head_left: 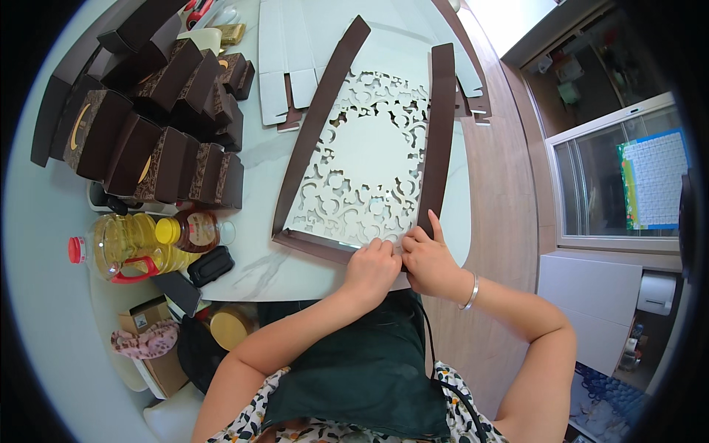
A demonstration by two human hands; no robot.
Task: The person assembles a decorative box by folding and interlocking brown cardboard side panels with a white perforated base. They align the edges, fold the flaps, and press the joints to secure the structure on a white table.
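A flat cardboard box blank [369, 151] lies on the white marble table [251, 177]. Its inside is white with an ornate cut-out pattern, and its side flaps are dark brown. My left hand [371, 267] presses on the near brown edge of the blank, fingers curled. My right hand [425, 258] pinches the near right corner of the blank, where the right brown flap meets the bottom edge. A silver bangle sits on my right wrist. Both hands touch each other at the blank's near edge.
Several folded dark brown boxes [159, 118] are stacked at the left. More flat white blanks [295, 52] lie at the far side. A yellow oil bottle [122, 244], a small jar [193, 230] and a black case [210, 266] sit at the near left. A glass-door cabinet [620, 184] stands right.
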